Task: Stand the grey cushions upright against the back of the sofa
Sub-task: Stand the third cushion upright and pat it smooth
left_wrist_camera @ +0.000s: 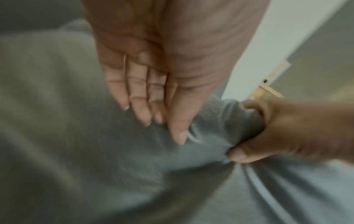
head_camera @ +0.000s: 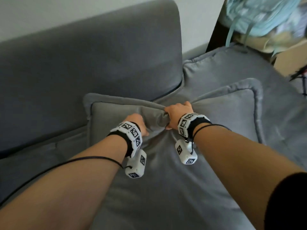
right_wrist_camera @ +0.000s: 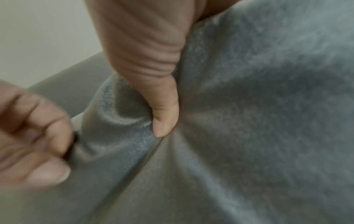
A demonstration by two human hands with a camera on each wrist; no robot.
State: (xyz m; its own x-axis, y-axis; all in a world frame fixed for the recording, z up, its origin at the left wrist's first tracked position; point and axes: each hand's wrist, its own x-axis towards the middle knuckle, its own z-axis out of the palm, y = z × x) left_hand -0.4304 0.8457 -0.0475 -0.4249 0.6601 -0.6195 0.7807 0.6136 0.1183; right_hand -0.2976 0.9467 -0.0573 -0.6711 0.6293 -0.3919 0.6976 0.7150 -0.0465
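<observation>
The large grey velvet cushion with a piped flange border (head_camera: pixel 166 171) lies flat on the sofa seat, its far edge close to the foot of the grey upholstered sofa back (head_camera: pixel 93 63), with a second grey cushion of the same make (head_camera: pixel 232 67) lying behind it to the far right. It looks soft and loosely filled: the cover bunches into deep folds wherever it is gathered, so it is likely light but floppy, and would sag if lifted by one point. The right hand (head_camera: pixel 177 113) is clenched on a fold of the cover at the middle of the far edge, thumb pressed into the cloth. The left hand (head_camera: pixel 138 122) rests just beside it with straight fingers laid against the same ridge, not yet gripping. A grip spread wider along the far border, or at both far corners, would probably raise it more evenly. The seat is a yielding grey pad. At the far right stand a dark wooden post (head_camera: pixel 216 30), a pale blue bundle (head_camera: pixel 265 15) and a cardboard box (head_camera: pixel 289 60); a pale wall rises behind the sofa.
</observation>
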